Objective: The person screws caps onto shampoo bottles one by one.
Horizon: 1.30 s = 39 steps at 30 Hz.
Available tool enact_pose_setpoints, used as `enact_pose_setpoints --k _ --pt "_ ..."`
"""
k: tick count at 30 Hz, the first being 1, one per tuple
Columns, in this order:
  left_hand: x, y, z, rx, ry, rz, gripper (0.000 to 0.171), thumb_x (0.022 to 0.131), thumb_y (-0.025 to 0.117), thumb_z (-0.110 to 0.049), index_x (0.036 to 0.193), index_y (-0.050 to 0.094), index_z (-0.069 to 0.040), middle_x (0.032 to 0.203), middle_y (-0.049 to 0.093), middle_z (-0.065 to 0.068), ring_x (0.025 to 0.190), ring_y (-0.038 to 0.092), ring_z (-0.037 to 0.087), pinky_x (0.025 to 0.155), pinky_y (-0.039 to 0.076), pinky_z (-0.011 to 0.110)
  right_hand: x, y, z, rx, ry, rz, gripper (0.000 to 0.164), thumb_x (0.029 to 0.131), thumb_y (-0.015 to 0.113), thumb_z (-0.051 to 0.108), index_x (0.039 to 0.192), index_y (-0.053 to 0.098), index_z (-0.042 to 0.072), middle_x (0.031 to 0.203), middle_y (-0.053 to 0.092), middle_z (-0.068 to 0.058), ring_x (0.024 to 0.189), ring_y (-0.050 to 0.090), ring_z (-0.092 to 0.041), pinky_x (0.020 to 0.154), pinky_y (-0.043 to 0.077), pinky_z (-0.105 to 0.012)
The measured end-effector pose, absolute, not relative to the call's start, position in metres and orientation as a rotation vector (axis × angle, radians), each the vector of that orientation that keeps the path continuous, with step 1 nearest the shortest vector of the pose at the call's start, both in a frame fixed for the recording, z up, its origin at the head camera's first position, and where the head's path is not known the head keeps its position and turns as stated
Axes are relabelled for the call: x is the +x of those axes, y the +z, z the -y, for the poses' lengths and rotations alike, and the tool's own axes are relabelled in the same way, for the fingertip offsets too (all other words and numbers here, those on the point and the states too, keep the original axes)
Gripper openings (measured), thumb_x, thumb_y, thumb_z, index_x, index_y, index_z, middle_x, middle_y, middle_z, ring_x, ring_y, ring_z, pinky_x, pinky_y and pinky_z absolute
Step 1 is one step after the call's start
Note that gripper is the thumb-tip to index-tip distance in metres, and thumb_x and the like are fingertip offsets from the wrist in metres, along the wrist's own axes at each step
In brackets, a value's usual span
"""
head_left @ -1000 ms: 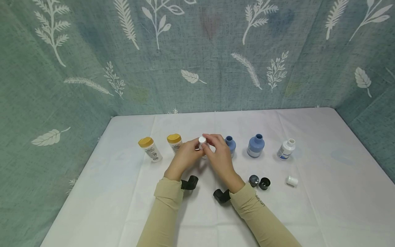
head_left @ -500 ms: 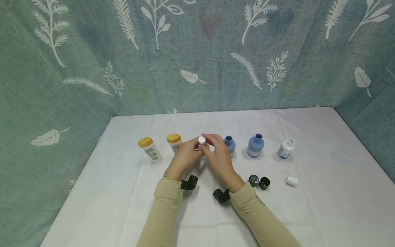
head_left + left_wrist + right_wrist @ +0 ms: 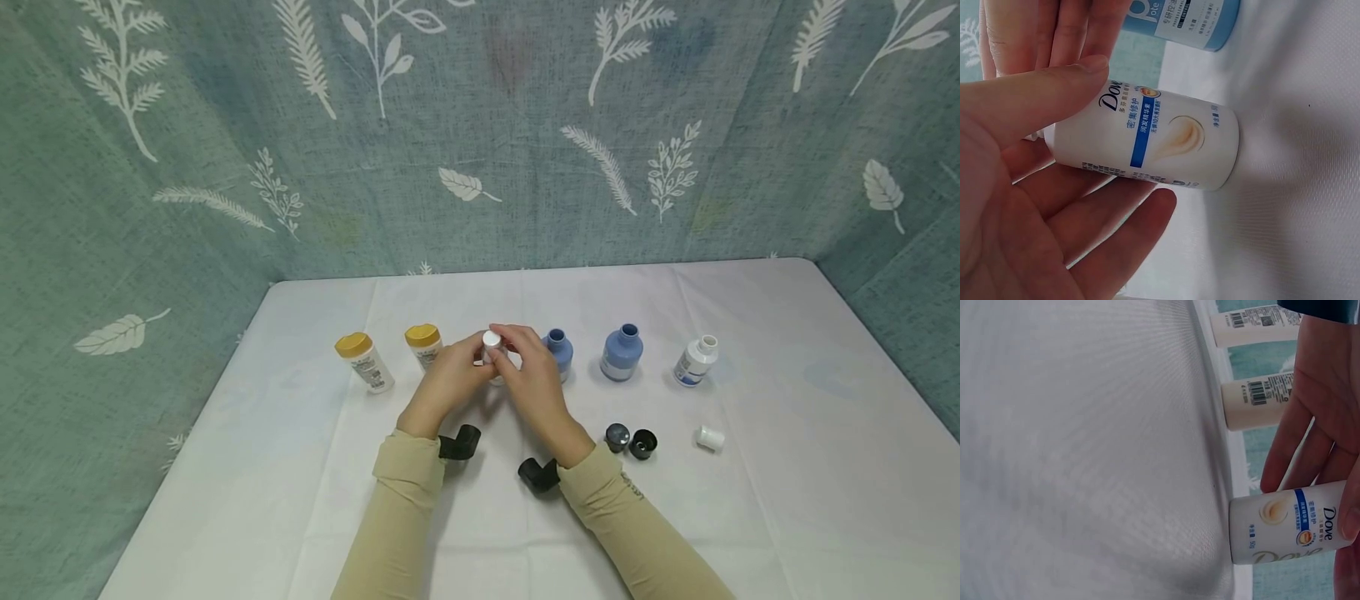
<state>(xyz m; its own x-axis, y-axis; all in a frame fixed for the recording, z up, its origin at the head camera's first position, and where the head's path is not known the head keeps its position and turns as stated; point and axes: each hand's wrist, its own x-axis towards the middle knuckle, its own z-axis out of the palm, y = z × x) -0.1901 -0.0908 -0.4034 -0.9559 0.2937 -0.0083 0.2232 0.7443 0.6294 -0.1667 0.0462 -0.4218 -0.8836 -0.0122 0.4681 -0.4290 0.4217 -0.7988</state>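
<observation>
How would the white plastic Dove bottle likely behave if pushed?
Standing taller than wide, the white plastic Dove bottle may tip. It seems stiff: no dent shows where the left hand grips. Looking smooth, it could also be slippery.

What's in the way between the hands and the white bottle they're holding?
Nothing I can see. The left hand holds the white bottle, and the right hand pinches its white cap. The nearest blue bottle stands off to the side, not between.
</observation>
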Motion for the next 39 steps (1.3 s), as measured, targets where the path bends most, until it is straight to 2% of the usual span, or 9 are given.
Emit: enact_pose_setpoints --k 6,14,17,21,29,39 --pt "-0.1891 -0.4016 0.0905 0.408 0.982 -2.809 0.031 0.087 0.062 -0.031 0.116 0.054 -0.024 0.108 0.063 0.001 0.098 0.057 0.022 0.083 0.046 0.043 -0.1665 -0.4221 -0.0458 0.383 1.45 2.296 0.033 0.088 0.062 0.016 0.12 0.06 0.013 0.114 0.059 0.0 0.102 0.057 -0.012 0.089 0.046 -0.024" --pt "-0.1886 -0.4012 0.0904 0.407 1.006 -2.796 0.035 0.088 0.061 -0.028 0.122 0.051 -0.024 0.112 0.063 0.001 0.101 0.057 0.021 0.084 0.047 0.042 -0.1672 -0.4217 -0.0453 0.385 1.441 2.291 0.032 0.087 0.063 0.015 0.119 0.06 0.012 0.113 0.059 -0.001 0.103 0.057 -0.012 0.089 0.047 -0.025" --pt "-0.1884 -0.4015 0.0909 0.411 1.024 -2.794 0.043 0.088 0.061 -0.027 0.129 0.047 -0.025 0.115 0.062 0.002 0.104 0.057 0.02 0.086 0.047 0.041 -0.1674 -0.4221 -0.0458 0.397 1.449 2.288 0.034 0.088 0.062 0.015 0.121 0.059 0.013 0.114 0.059 -0.001 0.104 0.056 -0.012 0.09 0.046 -0.024" --pt "-0.1884 -0.4018 0.0917 0.419 1.031 -2.805 0.051 0.088 0.06 -0.025 0.135 0.041 -0.028 0.11 0.062 0.002 0.097 0.056 0.018 0.082 0.046 0.04 -0.1675 -0.4222 -0.0461 0.405 1.459 2.289 0.035 0.088 0.062 0.014 0.123 0.058 0.013 0.116 0.058 -0.001 0.105 0.056 -0.012 0.09 0.046 -0.023" --pt "-0.188 -0.4004 0.0914 0.416 1.051 -2.784 0.052 0.088 0.061 -0.029 0.136 0.041 -0.026 0.12 0.06 0.003 0.109 0.056 0.02 0.089 0.046 0.041 -0.1669 -0.422 -0.0463 0.402 1.444 2.289 0.033 0.089 0.061 0.013 0.122 0.059 0.012 0.114 0.059 -0.002 0.105 0.057 -0.013 0.09 0.047 -0.025" --pt "-0.1877 -0.3999 0.0913 0.401 1.036 -2.788 0.044 0.089 0.059 -0.03 0.131 0.047 -0.024 0.119 0.061 0.004 0.11 0.056 0.022 0.09 0.046 0.042 -0.168 -0.4237 -0.0456 0.402 1.442 2.292 0.033 0.088 0.062 0.014 0.121 0.06 0.013 0.114 0.059 -0.001 0.105 0.057 -0.013 0.09 0.046 -0.024"
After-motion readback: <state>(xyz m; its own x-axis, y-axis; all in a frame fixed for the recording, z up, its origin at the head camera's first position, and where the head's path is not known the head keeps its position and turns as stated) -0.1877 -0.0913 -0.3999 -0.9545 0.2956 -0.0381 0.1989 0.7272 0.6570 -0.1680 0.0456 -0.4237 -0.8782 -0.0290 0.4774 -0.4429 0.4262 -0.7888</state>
